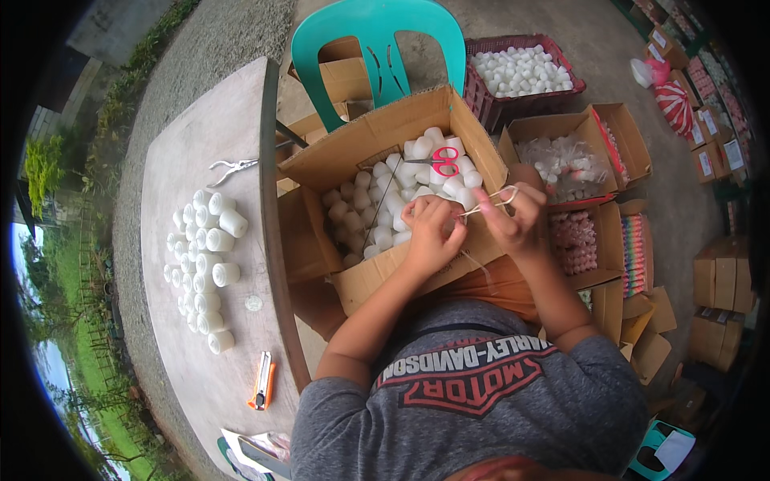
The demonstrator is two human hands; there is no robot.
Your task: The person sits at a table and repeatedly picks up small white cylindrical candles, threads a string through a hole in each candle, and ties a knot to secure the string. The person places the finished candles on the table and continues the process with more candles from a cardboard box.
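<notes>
A pale cord or elastic band (481, 208) is stretched between my two hands over the near rim of an open cardboard box (385, 276). My left hand (434, 229) pinches one end between thumb and fingers. Around the fingers of my right hand (514, 222) the cord forms a loop. White cylindrical pieces (385, 186) fill the box in a loose heap. Scissors with red-pink handles (445, 161) lie on top of them. A thin dark line (383, 201) crosses the heap. Below my hands, a clear plastic strip (481, 270) hangs at the box's outer side.
On the table (198, 138) at left are several white cylinders (204, 264), pliers (231, 170) and an orange utility knife (263, 382). A teal plastic chair (379, 18) stands behind the box. A maroon crate (481, 108) and cardboard boxes (565, 129) line the right.
</notes>
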